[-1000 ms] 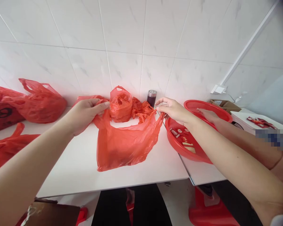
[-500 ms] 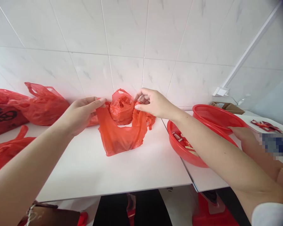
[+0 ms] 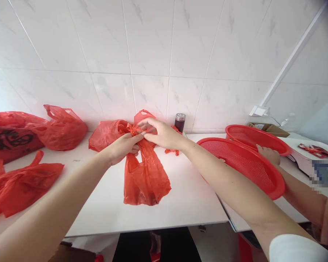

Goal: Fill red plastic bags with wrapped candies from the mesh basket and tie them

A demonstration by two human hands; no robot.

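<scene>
A red plastic bag [image 3: 146,178] hangs onto the white table [image 3: 98,203] from my two hands, which meet at its top. My left hand [image 3: 124,146] is closed on one bag handle, and my right hand [image 3: 161,134] pinches the other handle against it. Behind my hands more red bags [image 3: 106,131] lie against the tiled wall, partly hidden.
Red bags lie at the left [image 3: 61,127] and front left [image 3: 19,183]. A dark jar [image 3: 179,122] stands by the wall. At the right another person's hand [image 3: 268,154] holds a red mesh basket [image 3: 246,163], with a second basket [image 3: 255,137] and a cardboard box [image 3: 268,128] behind.
My hands have come together, bringing the bag's two handles to one point, so the bag now hangs narrow. The other person has lifted a red basket and tilted it.
</scene>
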